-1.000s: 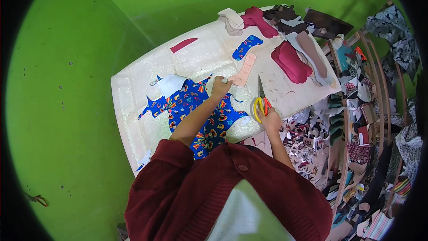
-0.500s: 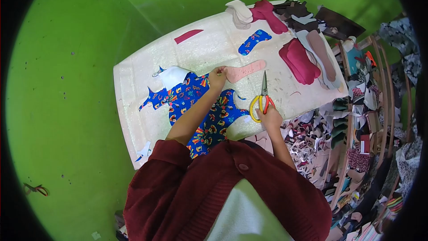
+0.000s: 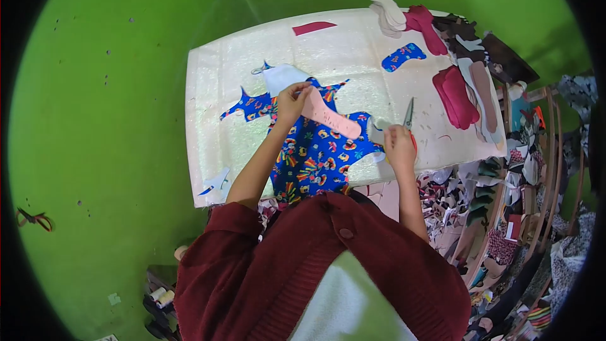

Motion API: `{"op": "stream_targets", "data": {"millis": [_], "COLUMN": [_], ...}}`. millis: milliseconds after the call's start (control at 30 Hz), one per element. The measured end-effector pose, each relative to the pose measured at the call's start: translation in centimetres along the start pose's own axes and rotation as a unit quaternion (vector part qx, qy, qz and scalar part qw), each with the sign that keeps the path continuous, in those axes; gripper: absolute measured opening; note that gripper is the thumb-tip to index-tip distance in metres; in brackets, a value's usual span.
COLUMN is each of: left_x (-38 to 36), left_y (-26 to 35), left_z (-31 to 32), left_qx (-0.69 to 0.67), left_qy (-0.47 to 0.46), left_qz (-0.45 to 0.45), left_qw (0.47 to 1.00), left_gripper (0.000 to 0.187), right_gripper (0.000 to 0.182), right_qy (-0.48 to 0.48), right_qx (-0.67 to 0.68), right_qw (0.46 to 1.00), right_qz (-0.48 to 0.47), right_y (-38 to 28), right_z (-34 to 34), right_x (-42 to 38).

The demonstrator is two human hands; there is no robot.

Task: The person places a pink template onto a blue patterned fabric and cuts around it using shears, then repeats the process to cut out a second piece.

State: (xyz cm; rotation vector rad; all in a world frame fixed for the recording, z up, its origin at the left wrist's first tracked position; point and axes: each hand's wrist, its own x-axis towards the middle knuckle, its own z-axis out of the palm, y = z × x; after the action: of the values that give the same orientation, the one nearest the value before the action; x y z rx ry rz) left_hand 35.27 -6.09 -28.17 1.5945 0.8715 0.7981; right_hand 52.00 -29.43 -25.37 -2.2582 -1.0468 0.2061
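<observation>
My left hand (image 3: pixel 293 103) pinches the heel end of a pale pink sole-shaped template (image 3: pixel 332 120), which lies slanted over the blue printed fabric (image 3: pixel 309 158). The fabric has cut-out, jagged edges and spreads over the near side of the table. By its right edge, my right hand (image 3: pixel 399 143) is closed around a pair of scissors (image 3: pixel 409 113). Their blades point away from me and a red handle shows beside the hand; the other handle is hidden. A blue printed sole-shaped cutout (image 3: pixel 404 57) lies farther back.
The white-covered table (image 3: pixel 233 63) carries a maroon scrap (image 3: pixel 314 28), maroon sole-shaped pieces (image 3: pixel 455 97), and white pieces (image 3: pixel 388 16). Dark pieces (image 3: pixel 454 27) lie at the back right corner. Scraps (image 3: pixel 442 208) and a wooden rack (image 3: pixel 555 164) stand to the right. A green wall is at left.
My left hand has carried the pink template from the bare table onto the blue fabric and turned it. My right hand has closed further over the scissors' handles. The view has shifted.
</observation>
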Motion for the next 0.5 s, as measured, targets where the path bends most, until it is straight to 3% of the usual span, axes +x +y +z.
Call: {"op": "stream_targets", "data": {"millis": [67,133,200,333,500], "left_x": [-1.0,-3.0,-4.3,-6.0,-6.8], "left_y": [-1.2,-0.9,-0.9,-3.5,-4.9], "left_z": [-1.7,-3.1,-4.2,-5.7,-6.7], "left_qx": [0.048,0.040,0.030,-0.044,-0.042], "left_qy": [-0.003,-0.064,-0.067,-0.096,-0.101], "left_qz": [0.005,0.015,0.009,-0.058,-0.055], "left_qw": [0.999,0.997,0.997,0.993,0.993], "left_gripper": [0.020,0.019,0.019,0.016,0.017], "right_gripper": [0.017,0.019,0.021,0.023,0.019], "right_qy": [0.004,-0.071,-0.105,-0.192,-0.168], "right_qx": [0.051,0.107,0.106,0.135,0.245], "right_qw": [0.997,0.984,0.976,0.969,0.954], "right_qz": [-0.049,-0.123,-0.158,-0.075,-0.031], "right_y": [-2.6,-4.1,-6.0,-8.1,-8.1], "right_z": [1.6,4.4,6.7,10.4,14.0], "right_x": [-0.5,-1.2,-2.5,-5.3,-8.0]}}
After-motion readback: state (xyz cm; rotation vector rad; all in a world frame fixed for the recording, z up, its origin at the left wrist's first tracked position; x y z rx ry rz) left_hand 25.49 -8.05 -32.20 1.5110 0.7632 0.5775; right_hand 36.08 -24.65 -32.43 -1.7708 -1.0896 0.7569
